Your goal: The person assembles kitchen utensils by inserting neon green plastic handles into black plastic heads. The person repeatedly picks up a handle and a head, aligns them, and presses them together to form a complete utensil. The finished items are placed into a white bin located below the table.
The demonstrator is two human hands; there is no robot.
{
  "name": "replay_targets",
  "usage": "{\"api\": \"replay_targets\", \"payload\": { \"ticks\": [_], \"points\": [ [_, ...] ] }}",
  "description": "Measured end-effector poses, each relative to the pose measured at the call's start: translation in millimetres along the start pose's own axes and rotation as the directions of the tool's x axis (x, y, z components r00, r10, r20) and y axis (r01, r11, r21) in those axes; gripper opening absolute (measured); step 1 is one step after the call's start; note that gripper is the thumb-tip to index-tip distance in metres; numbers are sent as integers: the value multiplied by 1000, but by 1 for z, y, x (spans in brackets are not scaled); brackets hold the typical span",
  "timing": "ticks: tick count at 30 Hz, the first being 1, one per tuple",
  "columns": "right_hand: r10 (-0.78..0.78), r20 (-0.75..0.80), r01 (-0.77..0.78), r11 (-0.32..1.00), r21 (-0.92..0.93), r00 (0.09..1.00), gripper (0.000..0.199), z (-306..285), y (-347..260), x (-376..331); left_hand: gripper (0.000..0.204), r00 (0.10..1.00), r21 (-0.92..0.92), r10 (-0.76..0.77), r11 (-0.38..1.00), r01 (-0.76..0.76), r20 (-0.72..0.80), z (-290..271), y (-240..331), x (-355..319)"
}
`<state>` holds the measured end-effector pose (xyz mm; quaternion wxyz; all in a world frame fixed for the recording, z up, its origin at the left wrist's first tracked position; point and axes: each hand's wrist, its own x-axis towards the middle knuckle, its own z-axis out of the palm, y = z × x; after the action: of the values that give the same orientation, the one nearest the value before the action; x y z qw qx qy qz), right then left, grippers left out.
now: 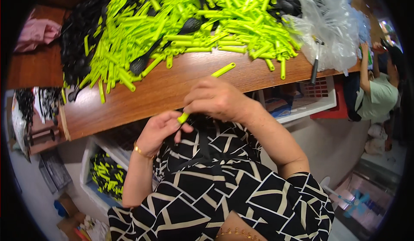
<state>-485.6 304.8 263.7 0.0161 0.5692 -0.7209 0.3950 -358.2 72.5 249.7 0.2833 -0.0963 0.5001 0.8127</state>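
Observation:
My left hand (pixel 158 133), with a gold bracelet at the wrist, pinches a short lime-green handle (pixel 183 118) in front of my body, off the table's near edge. A thin dark part shows below the handle, between the fingers; its kind is hidden. My right hand (pixel 217 99) is closed at the upper end of the same handle, its fingertips partly hidden. Just beyond the right hand, a loose lime-green handle (pixel 224 70) lies on the wooden table (pixel 146 100). Farther back spreads a large heap of lime-green handles (pixel 172 21).
Black perforated utensil heads (pixel 191 25) lie among the handles. At the right are a clear plastic bag (pixel 330 25) and a black-handled tool (pixel 315 66). A white crate (pixel 88 172) of green-and-black pieces stands lower left; another white crate (pixel 302 111) sits under the table. A person (pixel 379 85) is far right.

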Motion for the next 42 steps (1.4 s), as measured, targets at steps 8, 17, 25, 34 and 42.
{"api": "replay_targets", "payload": {
  "ticks": [8,17,25,34,42],
  "points": [
    [313,-326,-429,811,-397,892,48,-56,13,-32,25,856,162,201,977,-139,-477,31,-20,0],
    [511,-830,-974,136,-179,224,46,-163,43,-202,21,807,20,218,968,-249,-549,8,-49,-7],
    [808,-585,-550,462,695,-61,42,-171,32,-182,28,879,-239,128,935,-261,-459,6,-44,-14],
    [546,-468,-484,836,258,695,43,-34,-20,-75,31,860,-305,127,901,-309,-495,-8,-51,-30],
    [273,-68,-274,962,-14,960,44,-10,-39,-6,27,826,-237,142,919,-314,-546,-2,-39,-29]
  ]
}}
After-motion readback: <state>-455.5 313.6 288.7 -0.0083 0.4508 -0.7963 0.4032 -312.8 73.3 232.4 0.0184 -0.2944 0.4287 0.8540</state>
